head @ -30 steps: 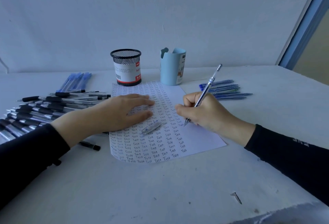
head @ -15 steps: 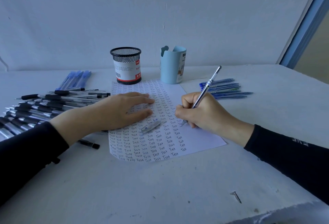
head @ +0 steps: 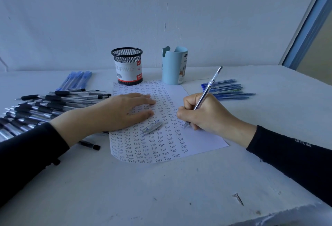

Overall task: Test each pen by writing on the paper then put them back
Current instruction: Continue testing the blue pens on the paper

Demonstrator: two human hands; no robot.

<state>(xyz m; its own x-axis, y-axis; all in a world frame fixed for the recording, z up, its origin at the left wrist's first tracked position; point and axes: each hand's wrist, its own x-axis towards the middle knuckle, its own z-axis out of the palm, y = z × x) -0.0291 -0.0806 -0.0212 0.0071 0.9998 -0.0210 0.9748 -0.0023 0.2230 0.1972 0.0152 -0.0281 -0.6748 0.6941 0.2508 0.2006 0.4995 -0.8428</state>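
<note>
A white sheet of paper (head: 201, 136) lies at the table's middle, covered with rows of the word "Test". My right hand (head: 206, 114) grips a clear pen (head: 208, 89) with its tip touching the paper at the right end of a row. My left hand (head: 124, 112) lies flat on the paper's left half, fingers straight. A clear pen cap (head: 152, 127) rests on the paper between my hands.
Several black-grip pens (head: 45, 107) lie in a pile at the left, with blue pens (head: 75, 80) behind them. More blue pens (head: 231, 91) lie at the right. A black mesh cup (head: 128, 65) and a light blue cup (head: 174, 65) stand behind the paper. A screw (head: 238, 198) lies near the front edge.
My right hand has shifted the pen slightly while writing, its tip now a little lower on the sheet. My left hand has stayed flat on the paper.
</note>
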